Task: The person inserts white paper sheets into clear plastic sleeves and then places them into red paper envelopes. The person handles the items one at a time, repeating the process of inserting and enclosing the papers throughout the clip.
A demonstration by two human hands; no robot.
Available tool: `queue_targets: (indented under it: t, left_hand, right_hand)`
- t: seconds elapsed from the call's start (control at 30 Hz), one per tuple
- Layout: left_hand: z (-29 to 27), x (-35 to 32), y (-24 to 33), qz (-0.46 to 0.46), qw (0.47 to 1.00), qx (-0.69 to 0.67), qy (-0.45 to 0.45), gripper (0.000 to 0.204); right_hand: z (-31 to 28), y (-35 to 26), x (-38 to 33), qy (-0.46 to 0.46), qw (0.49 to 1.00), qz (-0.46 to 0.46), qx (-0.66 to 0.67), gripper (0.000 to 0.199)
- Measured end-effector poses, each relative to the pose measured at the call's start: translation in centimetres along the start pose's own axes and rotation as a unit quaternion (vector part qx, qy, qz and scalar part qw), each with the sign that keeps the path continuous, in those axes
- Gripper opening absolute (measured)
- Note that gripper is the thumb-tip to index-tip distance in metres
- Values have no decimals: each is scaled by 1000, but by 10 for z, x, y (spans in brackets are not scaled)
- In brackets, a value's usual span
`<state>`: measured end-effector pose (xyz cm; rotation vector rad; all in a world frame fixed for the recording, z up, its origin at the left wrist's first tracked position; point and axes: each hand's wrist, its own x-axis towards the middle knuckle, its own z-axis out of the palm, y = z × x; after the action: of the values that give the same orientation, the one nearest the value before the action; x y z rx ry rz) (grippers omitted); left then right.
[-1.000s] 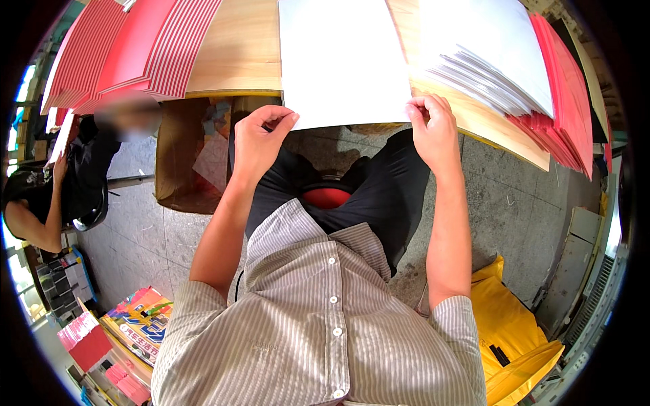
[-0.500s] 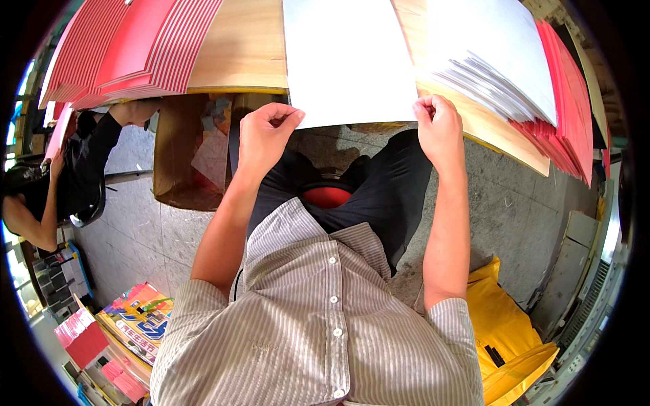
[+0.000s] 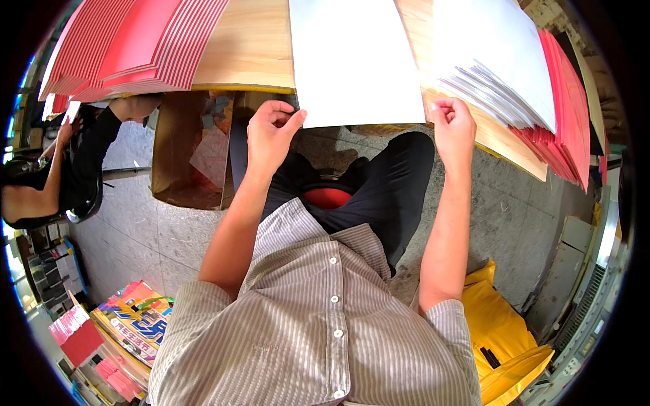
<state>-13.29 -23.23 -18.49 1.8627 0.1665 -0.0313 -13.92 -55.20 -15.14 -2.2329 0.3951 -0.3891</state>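
sheet (image 3: 355,61) on table (image 3: 247,47), paper stack (image 3: 497,68) right of it

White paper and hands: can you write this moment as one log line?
left hand: pinching near-left corner of white sheet | right hand: curled at sheet's near-right corner, contact unclear | sheet: overhanging wooden table

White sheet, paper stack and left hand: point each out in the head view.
White sheet (image 3: 355,61), head view, middle of its face.
Paper stack (image 3: 497,57), head view, top sheet.
Left hand (image 3: 271,132), head view, back of the hand, at the sheet's near left corner.
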Motion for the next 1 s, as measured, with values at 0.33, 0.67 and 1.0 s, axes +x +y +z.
queue_targets:
  t: [0.33, 0.67, 1.0]
  left_hand:
    - [20, -11, 10, -134, 940, -287, -126, 34]
    - [23, -11, 13, -133, 938, -294, -127, 33]
    - [36, -18, 28, -142, 939, -298, -93, 27]
  right_hand:
    - [63, -49, -69, -34, 908, -403, -105, 34]
    - [12, 13, -36, 74, 905, -348, -233, 31]
    - [47, -35, -68, -25, 906, -386, -174, 44]
